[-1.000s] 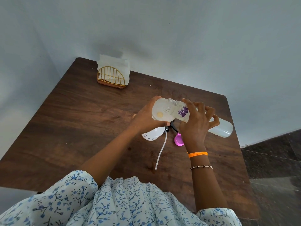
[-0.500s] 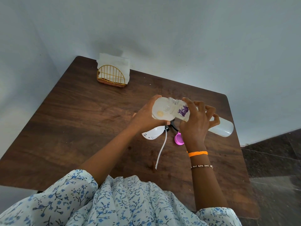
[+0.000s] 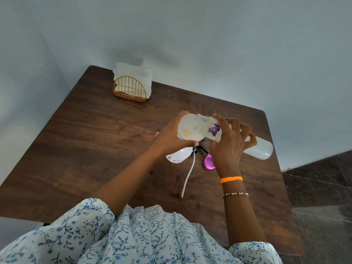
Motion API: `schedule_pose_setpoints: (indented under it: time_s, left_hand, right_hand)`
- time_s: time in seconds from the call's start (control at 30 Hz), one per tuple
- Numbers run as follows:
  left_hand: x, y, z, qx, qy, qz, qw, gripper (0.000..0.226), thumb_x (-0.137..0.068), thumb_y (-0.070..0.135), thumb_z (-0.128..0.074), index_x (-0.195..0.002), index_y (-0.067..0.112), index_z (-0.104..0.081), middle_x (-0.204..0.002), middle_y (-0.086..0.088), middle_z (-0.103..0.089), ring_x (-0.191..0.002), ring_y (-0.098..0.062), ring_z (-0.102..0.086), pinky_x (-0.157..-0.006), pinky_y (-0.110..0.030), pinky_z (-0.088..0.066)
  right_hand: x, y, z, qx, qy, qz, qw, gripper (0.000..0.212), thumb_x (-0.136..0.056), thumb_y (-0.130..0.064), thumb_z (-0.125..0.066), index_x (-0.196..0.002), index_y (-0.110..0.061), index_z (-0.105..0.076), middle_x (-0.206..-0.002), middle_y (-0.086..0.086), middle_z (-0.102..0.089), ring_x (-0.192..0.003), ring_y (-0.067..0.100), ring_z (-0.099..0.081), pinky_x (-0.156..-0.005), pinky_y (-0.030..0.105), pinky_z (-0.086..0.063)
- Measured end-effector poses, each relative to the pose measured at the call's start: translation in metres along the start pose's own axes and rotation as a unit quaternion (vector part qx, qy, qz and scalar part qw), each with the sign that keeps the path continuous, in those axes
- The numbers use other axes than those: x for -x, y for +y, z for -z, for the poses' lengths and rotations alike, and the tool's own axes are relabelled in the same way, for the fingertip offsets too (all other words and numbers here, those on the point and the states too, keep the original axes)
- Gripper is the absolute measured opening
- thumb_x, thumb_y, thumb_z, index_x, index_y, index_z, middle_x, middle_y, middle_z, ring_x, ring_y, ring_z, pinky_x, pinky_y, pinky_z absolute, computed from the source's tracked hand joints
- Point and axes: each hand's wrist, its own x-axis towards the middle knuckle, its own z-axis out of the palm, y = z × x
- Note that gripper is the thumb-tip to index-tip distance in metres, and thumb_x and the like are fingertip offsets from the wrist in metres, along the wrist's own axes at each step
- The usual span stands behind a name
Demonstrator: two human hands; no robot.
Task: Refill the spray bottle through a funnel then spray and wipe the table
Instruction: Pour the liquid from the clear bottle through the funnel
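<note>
Mid-refill: left hand [image 3: 172,135] grips funnel [image 3: 189,130], right hand [image 3: 227,144] tips refill bottle [image 3: 261,148] into it; spray+wipe of worktop [image 3: 95,140] still to do.

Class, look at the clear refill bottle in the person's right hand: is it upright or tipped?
Tipped: the refill bottle lies almost sideways, its open neck over the funnel.

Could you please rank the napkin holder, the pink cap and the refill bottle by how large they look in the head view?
1. Refill bottle, the longest, though the right hand hides its middle.
2. Napkin holder; it sits farther from the camera, so its true size is unsure.
3. Pink cap, clearly smallest and partly hidden.
</note>
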Motion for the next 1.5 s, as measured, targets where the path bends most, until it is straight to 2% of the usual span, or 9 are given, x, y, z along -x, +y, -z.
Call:
schedule_pose_setpoints:
  time_s: [0.1, 0.3, 0.57, 0.8, 1.0, 1.2, 1.3, 1.43, 1.5]
  left_hand:
    - [-0.0004, -0.0006, -0.0008, -0.003, 0.002, 0.007, 1.0, 0.086, -0.063, 0.039, -0.08, -0.128, 0.038, -0.023, -0.13, 0.009, -0.039, -0.1, 0.0, -0.04, -0.08, -0.015, -0.032]
    - [0.0008, 0.0022, 0.001, 0.005, 0.002, 0.004, 1.0, 0.081, -0.062, 0.04, -0.079, -0.12, 0.045, -0.022, -0.115, 0.02, -0.034, -0.095, 0.007, -0.042, -0.074, -0.01, -0.03]
    - [0.0007, 0.0013, 0.001, -0.004, 0.001, 0.008, 1.0, 0.086, -0.064, 0.038, -0.079, -0.129, 0.035, -0.024, -0.13, 0.008, -0.04, -0.106, -0.004, -0.039, -0.089, -0.026, -0.039]
    - [0.0013, 0.0036, 0.0008, 0.004, 0.007, 0.003, 1.0, 0.085, -0.064, 0.034, -0.08, -0.128, 0.034, -0.025, -0.122, 0.014, -0.038, -0.101, -0.002, -0.04, -0.076, -0.011, -0.033]
    - [0.0018, 0.004, 0.0014, 0.008, 0.005, 0.004, 1.0, 0.082, -0.063, 0.035, -0.08, -0.124, 0.039, -0.025, -0.116, 0.018, -0.036, -0.096, 0.004, -0.043, -0.074, -0.011, -0.033]
    - [0.001, 0.0029, 0.0009, 0.003, 0.006, 0.005, 1.0, 0.084, -0.063, 0.036, -0.08, -0.126, 0.037, -0.025, -0.117, 0.018, -0.037, -0.098, 0.0, -0.041, -0.076, -0.011, -0.033]
    - [0.0002, 0.002, 0.0007, 0.001, 0.004, 0.004, 1.0, 0.086, -0.063, 0.036, -0.081, -0.128, 0.035, -0.025, -0.125, 0.012, -0.04, -0.103, -0.002, -0.04, -0.081, -0.017, -0.035]
    - [0.0005, 0.0012, 0.0007, -0.002, 0.004, 0.008, 1.0, 0.087, -0.063, 0.037, -0.08, -0.129, 0.035, -0.024, -0.125, 0.012, -0.039, -0.105, -0.003, -0.039, -0.087, -0.024, -0.038]
    - [0.0003, 0.0015, 0.0004, -0.004, 0.003, 0.008, 1.0, 0.087, -0.063, 0.037, -0.08, -0.129, 0.035, -0.024, -0.126, 0.011, -0.04, -0.103, -0.002, -0.041, -0.087, -0.022, -0.038]
  right_hand:
    - [0.0002, 0.0003, 0.0002, -0.001, 0.002, 0.0, 1.0, 0.071, -0.063, 0.003, -0.073, -0.122, -0.032, -0.054, -0.124, 0.003, -0.053, -0.122, 0.03, -0.035, -0.097, 0.049, -0.019]
    - [0.0003, -0.0002, -0.0002, -0.009, 0.003, -0.002, 1.0, 0.069, -0.064, 0.001, -0.074, -0.122, -0.031, -0.054, -0.125, 0.003, -0.053, -0.123, 0.029, -0.033, -0.099, 0.047, -0.016]
    - [0.0002, 0.0, -0.0002, -0.01, 0.0, -0.003, 1.0, 0.068, -0.065, 0.0, -0.073, -0.123, -0.032, -0.054, -0.126, 0.002, -0.053, -0.123, 0.029, -0.033, -0.099, 0.047, -0.016]
    - [0.0003, 0.0011, 0.0009, -0.001, 0.0, 0.0, 1.0, 0.071, -0.064, 0.003, -0.07, -0.123, -0.033, -0.053, -0.124, 0.0, -0.053, -0.123, 0.027, -0.031, -0.096, 0.043, -0.014]
    - [-0.0001, 0.0007, 0.0001, -0.004, -0.003, -0.002, 1.0, 0.071, -0.065, 0.003, -0.071, -0.123, -0.033, -0.053, -0.125, 0.0, -0.052, -0.123, 0.027, -0.031, -0.097, 0.044, -0.014]
    - [-0.0006, 0.0006, -0.0006, -0.008, -0.004, -0.006, 1.0, 0.07, -0.065, 0.002, -0.072, -0.123, -0.033, -0.053, -0.126, 0.001, -0.052, -0.123, 0.028, -0.031, -0.098, 0.045, -0.016]
    - [0.0001, 0.001, -0.0011, -0.011, 0.002, -0.004, 1.0, 0.069, -0.065, 0.002, -0.071, -0.122, -0.033, -0.054, -0.124, 0.001, -0.053, -0.123, 0.028, -0.032, -0.097, 0.045, -0.016]
    - [0.0002, 0.001, -0.002, -0.013, 0.005, -0.006, 1.0, 0.069, -0.065, 0.002, -0.071, -0.122, -0.033, -0.054, -0.124, 0.001, -0.053, -0.123, 0.028, -0.032, -0.096, 0.043, -0.015]
    - [0.0001, 0.0007, -0.0022, -0.014, 0.005, -0.006, 1.0, 0.069, -0.065, 0.002, -0.071, -0.122, -0.033, -0.054, -0.124, 0.001, -0.053, -0.123, 0.028, -0.032, -0.096, 0.043, -0.016]
